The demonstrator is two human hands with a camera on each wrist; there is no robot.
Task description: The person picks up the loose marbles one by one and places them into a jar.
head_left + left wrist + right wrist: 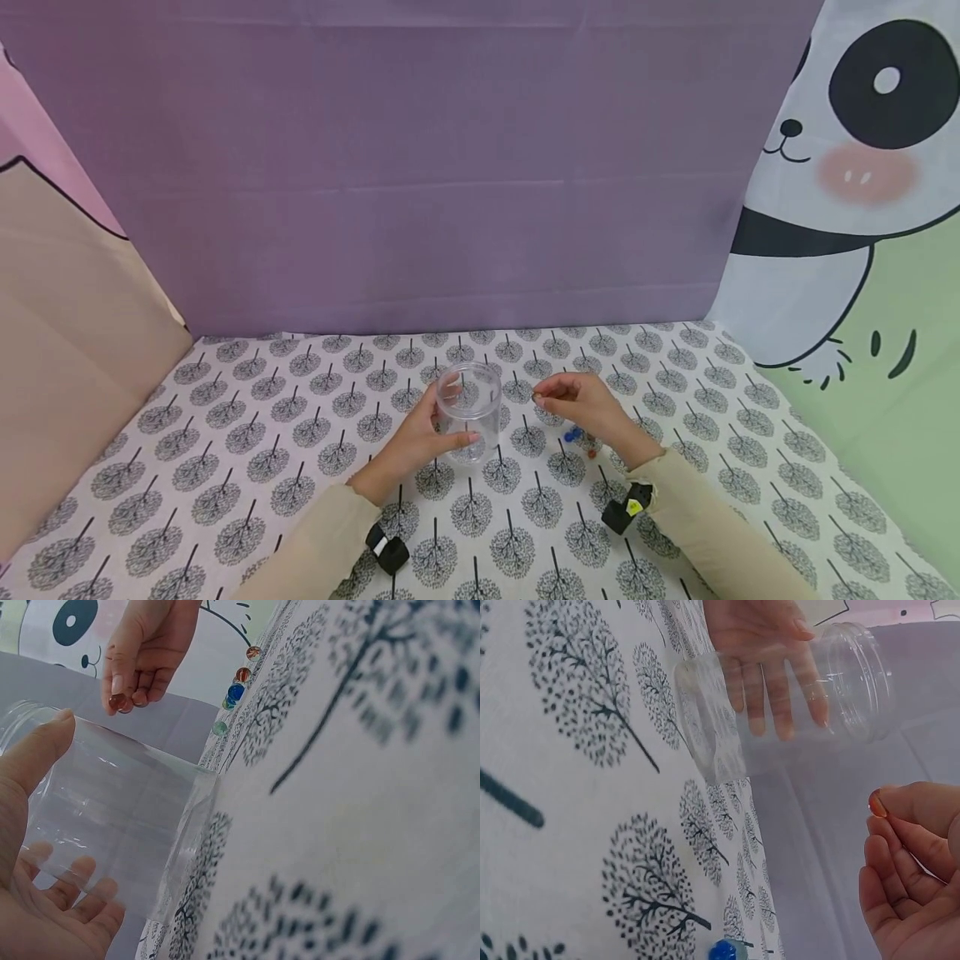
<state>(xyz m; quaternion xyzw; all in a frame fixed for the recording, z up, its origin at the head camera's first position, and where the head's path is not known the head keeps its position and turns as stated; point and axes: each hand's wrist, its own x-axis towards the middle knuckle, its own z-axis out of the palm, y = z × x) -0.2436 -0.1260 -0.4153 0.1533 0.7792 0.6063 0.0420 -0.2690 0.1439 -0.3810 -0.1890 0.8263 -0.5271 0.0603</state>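
Clear jar [480, 412] stood upright on the desk [255, 504], toward its far edge, left grip [423, 433] holding it round the side. Right grip [581, 404] pinched an amber marble [877, 804], apart from the jar; light fingertips and a braced jar seemed best.

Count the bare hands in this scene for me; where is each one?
2. The left hand holds the side of a clear jar; the right hand, to the jar's right, pinches an orange-red marble. No others show.
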